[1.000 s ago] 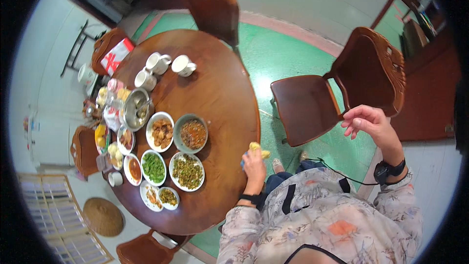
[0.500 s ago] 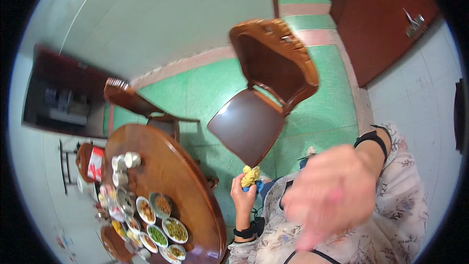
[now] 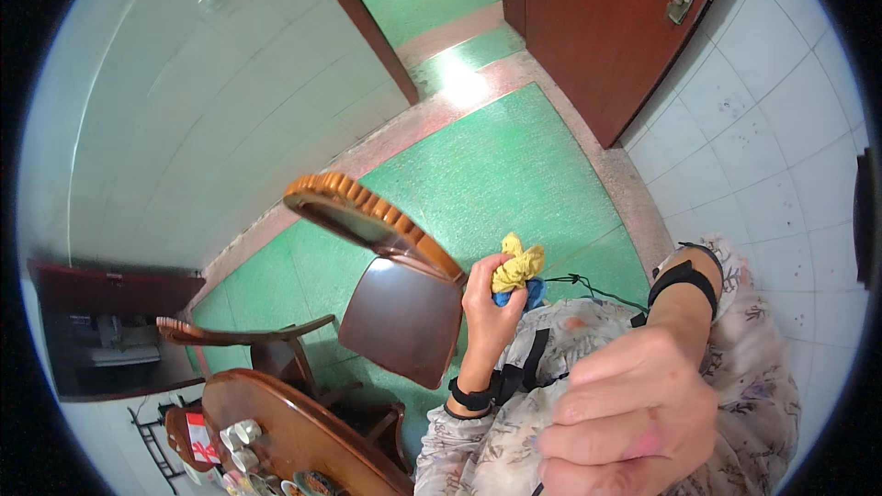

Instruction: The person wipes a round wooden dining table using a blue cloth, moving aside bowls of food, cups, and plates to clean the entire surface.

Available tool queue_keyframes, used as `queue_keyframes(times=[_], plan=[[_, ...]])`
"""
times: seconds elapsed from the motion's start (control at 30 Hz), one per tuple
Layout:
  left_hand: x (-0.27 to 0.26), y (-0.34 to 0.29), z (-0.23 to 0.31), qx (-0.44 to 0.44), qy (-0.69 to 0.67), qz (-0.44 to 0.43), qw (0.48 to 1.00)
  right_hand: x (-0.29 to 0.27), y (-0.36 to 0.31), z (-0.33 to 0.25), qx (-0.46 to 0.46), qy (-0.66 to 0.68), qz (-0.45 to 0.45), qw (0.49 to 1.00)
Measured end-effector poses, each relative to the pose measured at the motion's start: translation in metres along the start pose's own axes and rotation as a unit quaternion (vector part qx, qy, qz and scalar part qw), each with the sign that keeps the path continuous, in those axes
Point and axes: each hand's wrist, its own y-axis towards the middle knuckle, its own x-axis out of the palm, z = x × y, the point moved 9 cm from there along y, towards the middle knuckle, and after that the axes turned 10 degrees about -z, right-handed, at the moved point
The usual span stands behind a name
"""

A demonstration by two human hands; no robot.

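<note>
My left hand [image 3: 487, 303] is raised in front of me and is closed around a crumpled yellow cloth [image 3: 517, 265] with a bit of blue cloth [image 3: 530, 294] under it. It hangs over the seat of a brown wooden chair [image 3: 400, 312]. My right hand [image 3: 629, 413] is very close to the camera, large and blurred, fingers curled; nothing shows in it. A black band sits on each wrist. A thin black cable [image 3: 597, 289] runs across my patterned shirt.
A round wooden table [image 3: 276, 432] with cups and food bowls shows at the lower left edge. A second wooden chair [image 3: 248, 335] stands by it. Green floor [image 3: 496, 165], a dark red door [image 3: 606, 28] and white tiled walls lie beyond.
The view has swung away from the table toward the door and floor. My left hand rose from the table edge with the cloth. My right hand came up close to the camera.
</note>
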Motion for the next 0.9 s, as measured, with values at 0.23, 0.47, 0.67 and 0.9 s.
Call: queue_keyframes(times=[0.23,0.47,0.67,0.9], plan=[[0.023,0.111,-0.016,0.001,-0.090,0.015,0.996,-0.020,0.007,0.097,-0.042,-0.043,0.039,0.997],[0.020,0.186,-0.027,-0.012,-0.134,0.052,0.990,-0.025,0.050,0.224,0.079,0.038,-0.104,0.991],[-0.030,0.215,-0.075,-0.097,-0.121,0.149,0.976,-0.007,0.070,0.306,-0.004,0.139,-0.243,0.960],[-0.088,0.266,-0.099,-0.145,-0.076,0.311,0.936,-0.032,0.104,0.370,-0.129,0.253,-0.239,0.929]])
